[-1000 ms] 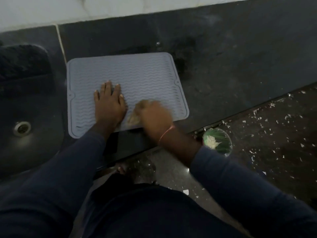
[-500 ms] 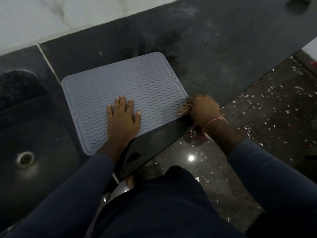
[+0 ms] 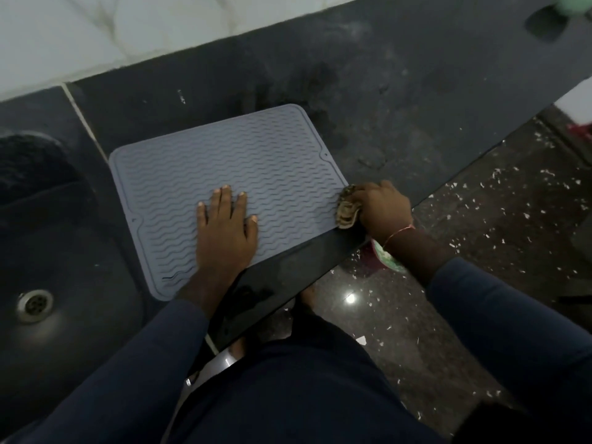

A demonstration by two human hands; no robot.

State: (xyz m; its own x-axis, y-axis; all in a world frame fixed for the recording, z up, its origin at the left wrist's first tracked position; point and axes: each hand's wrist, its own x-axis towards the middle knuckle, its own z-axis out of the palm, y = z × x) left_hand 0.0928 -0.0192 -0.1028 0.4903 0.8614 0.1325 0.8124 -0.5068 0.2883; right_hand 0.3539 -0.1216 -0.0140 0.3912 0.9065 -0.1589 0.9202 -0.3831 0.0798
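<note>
A grey ribbed silicone mat (image 3: 243, 155) lies flat on the dark stone counter (image 3: 400, 91). My left hand (image 3: 226, 229) presses flat on the mat's near middle, fingers straight and spread. My right hand (image 3: 381, 209) grips a crumpled brownish cloth (image 3: 346, 211) at the mat's right near corner, by the counter's front edge.
A dark sink (image 3: 48, 251) with a metal drain (image 3: 34, 304) lies left of the mat. White tiled wall runs along the back. Below the counter edge the speckled floor (image 3: 496, 219) holds a green bowl (image 3: 387, 254), partly hidden by my right wrist. A green object (image 3: 573, 3) sits far right.
My right hand has carried the cloth from the mat's near middle to its right corner. My left hand stays pressed on the mat. The view has shifted right.
</note>
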